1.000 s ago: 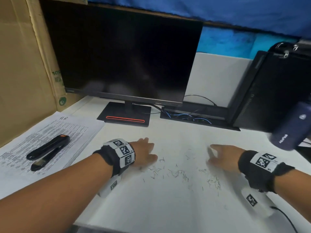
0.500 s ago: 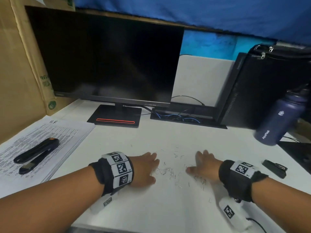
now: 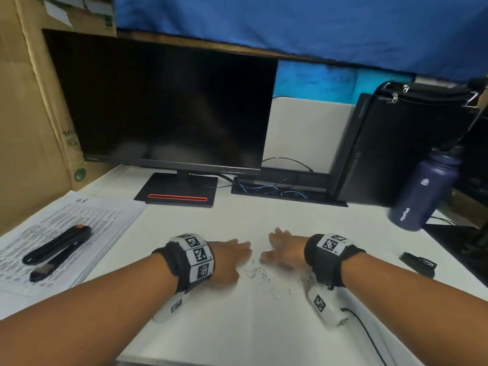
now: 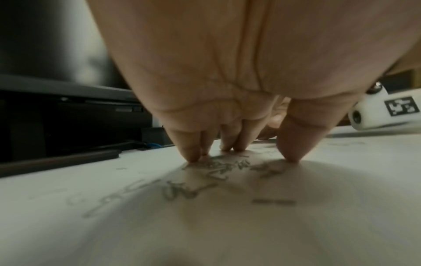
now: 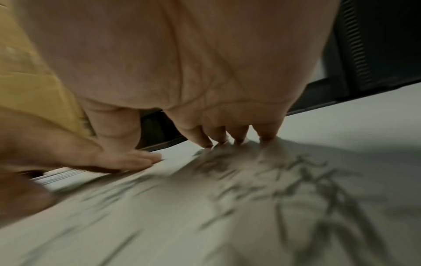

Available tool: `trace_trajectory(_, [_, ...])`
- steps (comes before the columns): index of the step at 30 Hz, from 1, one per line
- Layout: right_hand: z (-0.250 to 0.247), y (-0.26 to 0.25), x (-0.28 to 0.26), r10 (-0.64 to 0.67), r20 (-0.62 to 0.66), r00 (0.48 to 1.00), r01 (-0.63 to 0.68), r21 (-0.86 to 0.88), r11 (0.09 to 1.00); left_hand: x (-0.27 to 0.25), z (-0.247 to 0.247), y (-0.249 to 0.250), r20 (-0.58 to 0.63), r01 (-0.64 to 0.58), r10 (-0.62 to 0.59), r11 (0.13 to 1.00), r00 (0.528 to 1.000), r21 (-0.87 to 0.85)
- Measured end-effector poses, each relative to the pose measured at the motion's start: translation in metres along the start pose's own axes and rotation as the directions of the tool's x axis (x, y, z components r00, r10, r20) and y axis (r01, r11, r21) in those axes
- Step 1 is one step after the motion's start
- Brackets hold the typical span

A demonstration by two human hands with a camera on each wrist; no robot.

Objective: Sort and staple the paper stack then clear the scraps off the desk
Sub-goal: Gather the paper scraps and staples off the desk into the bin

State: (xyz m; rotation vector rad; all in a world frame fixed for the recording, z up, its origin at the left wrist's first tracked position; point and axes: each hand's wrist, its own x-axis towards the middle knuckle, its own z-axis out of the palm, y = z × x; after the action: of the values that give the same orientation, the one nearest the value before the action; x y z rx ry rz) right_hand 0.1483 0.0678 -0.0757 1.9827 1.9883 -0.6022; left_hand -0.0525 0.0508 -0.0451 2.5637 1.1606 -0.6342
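Observation:
Loose bent staples (image 3: 257,274) lie scattered on the white desk (image 3: 264,331) between my two hands. My left hand (image 3: 232,256) lies palm down with its straight fingertips (image 4: 192,158) touching the desk at the staples (image 4: 212,171). My right hand (image 3: 277,249) is also palm down, its fingertips (image 5: 206,143) on the desk among blurred staples (image 5: 296,180). Neither hand holds anything. The printed paper stack (image 3: 60,233) lies at the left with a black stapler (image 3: 56,245) resting on top.
A dark monitor (image 3: 169,107) stands behind on its base (image 3: 177,191). Cardboard (image 3: 26,114) walls the left side. A black computer tower (image 3: 401,149), a navy bottle (image 3: 425,191) and a small black item (image 3: 418,262) sit at the right. A cable tray (image 3: 282,191) runs along the back.
Both hands have slid inward and toward me across the desk, pushing the scattered staples into a tighter cluster between them. The camera view has tilted up slightly.

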Motion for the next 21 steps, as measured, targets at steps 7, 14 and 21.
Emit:
trace_trajectory(7, [0.008,0.021,-0.077,-0.061,-0.028,0.998,0.063,0.104,0.993,-0.046,0.01,-0.053,-0.117,0.153,-0.171,0.977,0.978,-0.15])
trace_trajectory(14, [-0.001,0.053,-0.106,0.322,0.016,0.946,-0.32,-0.08,0.944,-0.036,-0.001,-0.041,-0.069,0.358,-0.374,0.918,0.925,-0.173])
trace_trajectory(21, [0.009,-0.008,-0.089,0.041,-0.063,0.997,-0.051,-0.156,0.987,-0.003,0.006,0.019,-0.174,0.115,-0.115,0.993,0.978,-0.009])
